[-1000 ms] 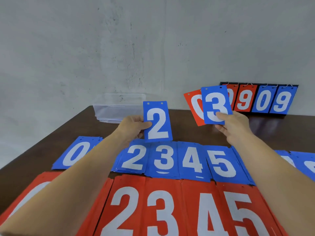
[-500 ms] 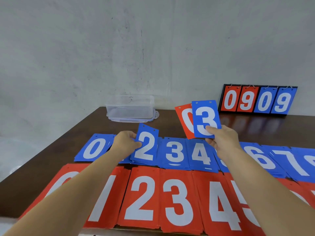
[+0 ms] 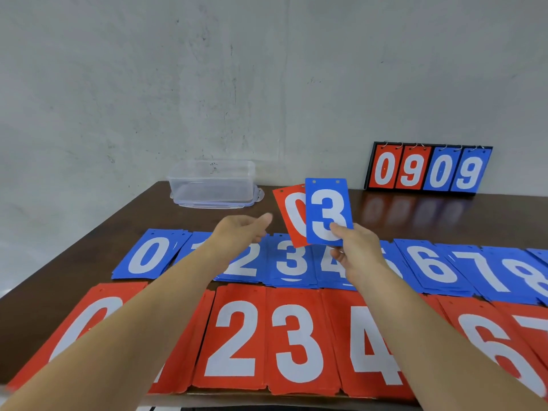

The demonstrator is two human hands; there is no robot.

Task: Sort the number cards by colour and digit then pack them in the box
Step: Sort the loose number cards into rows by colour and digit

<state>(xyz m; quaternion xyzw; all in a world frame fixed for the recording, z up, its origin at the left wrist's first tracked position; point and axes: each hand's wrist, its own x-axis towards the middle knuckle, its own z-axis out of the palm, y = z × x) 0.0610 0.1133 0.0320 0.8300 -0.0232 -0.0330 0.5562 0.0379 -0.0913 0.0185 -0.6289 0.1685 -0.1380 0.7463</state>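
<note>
Right hand (image 3: 354, 252) around blue "3" card (image 3: 327, 207)

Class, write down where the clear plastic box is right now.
In the head view, the clear plastic box sits at the far edge of the table by the wall, left of centre, well left of the flip scoreboard.

I see two cards upright in the right hand (image 3: 355, 250), above mid-tabletop (image 3: 89, 232). The blue 3 card (image 3: 328, 210) is in front, overlapping a red 0 card (image 3: 289, 215) that leans toward 11 o'clock. Lying flat, the blue piles (image 3: 292, 262) run from 9 to 3 o'clock, and I can read 0, 2, 3, 4, 6, 7 and 8. The red piles (image 3: 293, 339) form a parallel row on their 6 o'clock side, reading 0, 2, 3, 4, 6 and 7. The clear plastic box (image 3: 212, 182) stands at 11 o'clock on its lid (image 3: 258, 195).
</note>
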